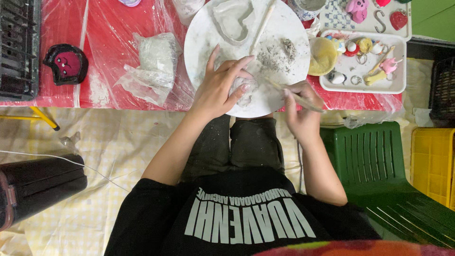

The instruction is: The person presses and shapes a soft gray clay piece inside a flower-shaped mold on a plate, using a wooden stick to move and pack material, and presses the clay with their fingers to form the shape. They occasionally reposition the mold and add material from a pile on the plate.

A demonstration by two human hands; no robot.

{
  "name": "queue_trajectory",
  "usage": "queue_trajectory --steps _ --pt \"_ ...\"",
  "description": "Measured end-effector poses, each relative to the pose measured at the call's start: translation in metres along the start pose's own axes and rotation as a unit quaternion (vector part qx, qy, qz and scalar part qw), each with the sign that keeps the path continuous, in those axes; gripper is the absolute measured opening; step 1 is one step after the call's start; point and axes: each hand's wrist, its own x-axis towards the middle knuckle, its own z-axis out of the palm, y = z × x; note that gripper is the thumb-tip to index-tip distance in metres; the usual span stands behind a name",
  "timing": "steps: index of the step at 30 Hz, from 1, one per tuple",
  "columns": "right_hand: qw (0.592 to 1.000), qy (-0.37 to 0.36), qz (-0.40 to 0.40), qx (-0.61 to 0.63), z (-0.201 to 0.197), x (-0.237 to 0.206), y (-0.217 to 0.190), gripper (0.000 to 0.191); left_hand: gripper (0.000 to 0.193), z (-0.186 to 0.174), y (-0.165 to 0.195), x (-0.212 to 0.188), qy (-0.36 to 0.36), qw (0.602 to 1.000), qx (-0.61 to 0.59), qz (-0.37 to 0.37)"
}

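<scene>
We look straight down at our own lap and at a table [109, 28] draped in red plastic sheeting. At the far left edge of the table sits a dark slatted crate [19, 47], and just beside it lies a small black dish with a red cartoon face [66, 64]. Further right, a crumpled clear plastic bag holding grey-white clay [154, 59] rests on the sheeting, close to a round white board [199, 42] that hangs slightly over the near edge of the table. On the far part of the board lies a heart-shaped clay piece [234, 21] with a thin wooden stick [263, 21] beside it, and grey crumbs [277, 54] are scattered to the right. Our left hand [220, 87] lies on the near part of the board, fingers curled over a small lump of grey clay [246, 87] and pinning it down. Our right hand [303, 111], at the board's right rim, grips a slim wooden tool [291, 95] whose tip points at the lump. Right of the board stands a yellow bowl [322, 57], touching a white tray [398, 80] filled with small painted figures and metal rings. Below the table, a green plastic chair [374, 156] stands by our right knee, and a yellow crate [433, 161] sits at the far right.
</scene>
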Motion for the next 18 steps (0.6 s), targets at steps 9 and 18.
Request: queue_trajectory --steps 9,18 --pt "1.000 0.000 -0.014 0.018 0.011 0.004 0.000 0.005 0.065 -0.004 0.004 0.004 -0.022 0.999 -0.027 -0.017" --pt "0.999 0.033 0.024 -0.010 0.017 -0.009 -0.002 0.016 0.071 -0.006 0.008 0.001 0.001 0.998 -0.054 -0.017"
